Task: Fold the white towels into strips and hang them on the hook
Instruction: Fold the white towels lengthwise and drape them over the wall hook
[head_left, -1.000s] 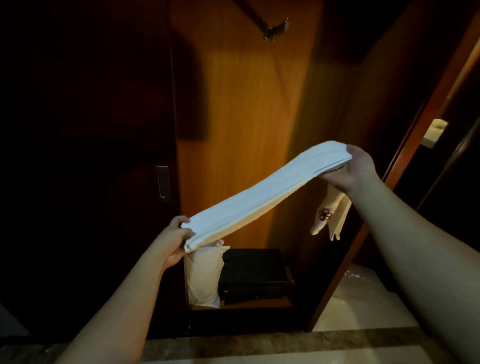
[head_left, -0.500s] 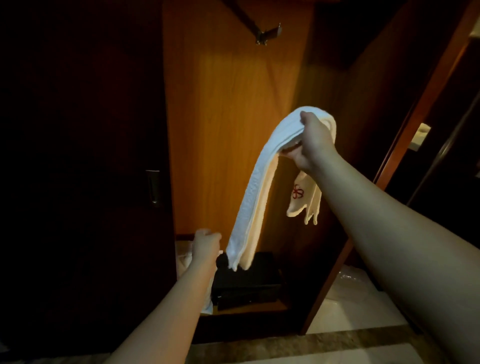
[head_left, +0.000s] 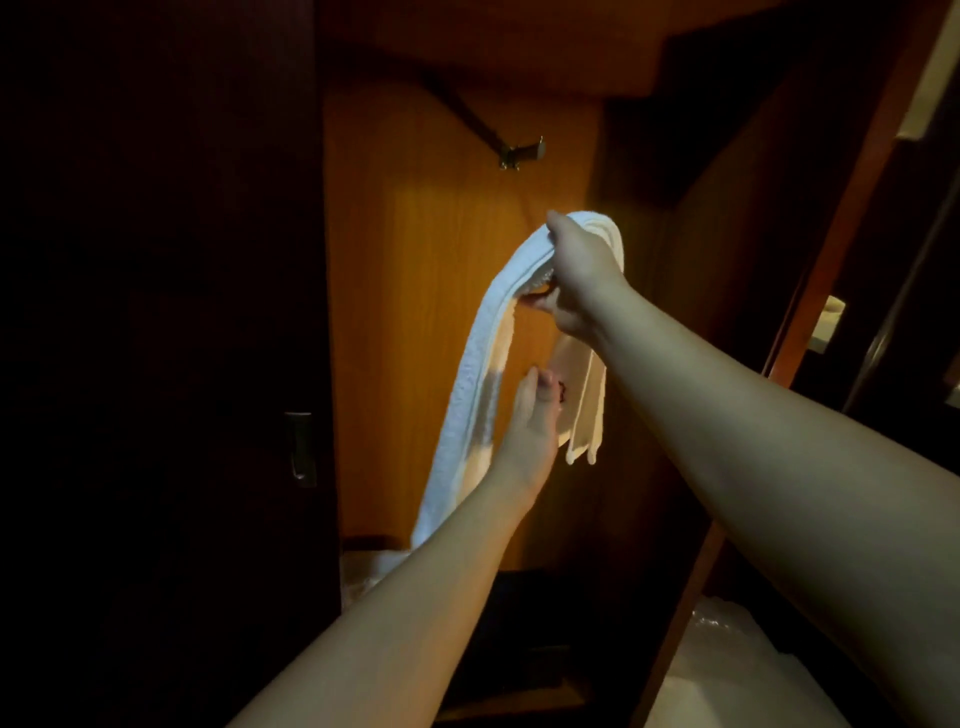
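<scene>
Up at about one o'clock from the picture's middle, our right hand (head_left: 582, 275) closes its grip around the white towel (head_left: 470, 384), folded into a long narrow strip and draped over the fist. We see soft looped terry, thick and layered, with a raised ribbed band running lengthwise. One long limb hangs down toward seven o'clock, its lower end passing behind our left forearm; a shorter limb drops at five o'clock of the fist and ends in loose, rounded corners. A small dark red mark shows on that short limb, partly hidden by our fingers.

Our left hand (head_left: 530, 415) reaches up between the two hanging limbs, fingers straight and relaxed, gripping nothing, fingertips at the short limb; whether they touch it we cannot tell.

Above the towel, at twelve o'clock, the hook (head_left: 522, 152) sticks out from the wooden back panel (head_left: 415, 291), small, metallic and angular, well apart from the towel's top fold, with bare panel between them. That panel is smooth orange veneer with fine vertical grain, lit in a warm patch. At nine o'clock stands a dark door (head_left: 156, 364) with a recessed metal pull (head_left: 300, 449). At three o'clock a reddish wooden frame edge (head_left: 831, 234) slants upward, close beside our right forearm. Pale, crinkled material lies at the bottom near the towel's lower end.
</scene>
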